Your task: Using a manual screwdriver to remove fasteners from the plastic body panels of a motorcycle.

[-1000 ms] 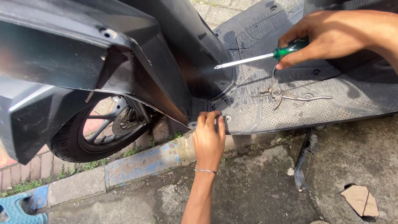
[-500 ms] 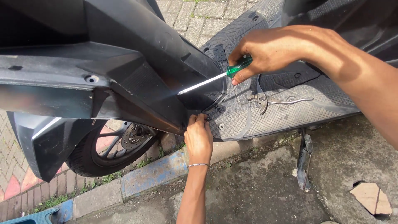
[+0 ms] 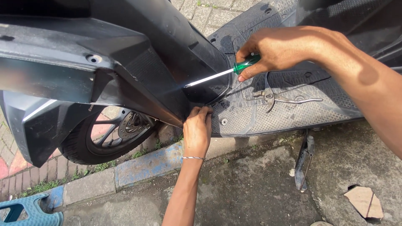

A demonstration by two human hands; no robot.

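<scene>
Within the right hand's (image 3: 278,48) grip — a green-handled screwdriver (image 3: 222,74).

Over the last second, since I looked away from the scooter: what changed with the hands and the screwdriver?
The right hand carried the green-handled screwdriver leftward, so its tip now sits at the inner corner of the black front panel. The left hand stayed gripping the panel's lower edge by the footboard. The pliers stayed lying on the footboard. Nothing was let go.

An outdoor roadside spot: a black scooter (image 3: 138,62) stands on cracked concrete pavement (image 3: 251,188) beside a painted kerb (image 3: 146,165) and brick paving (image 3: 25,167) (weeds between the joints).
</scene>
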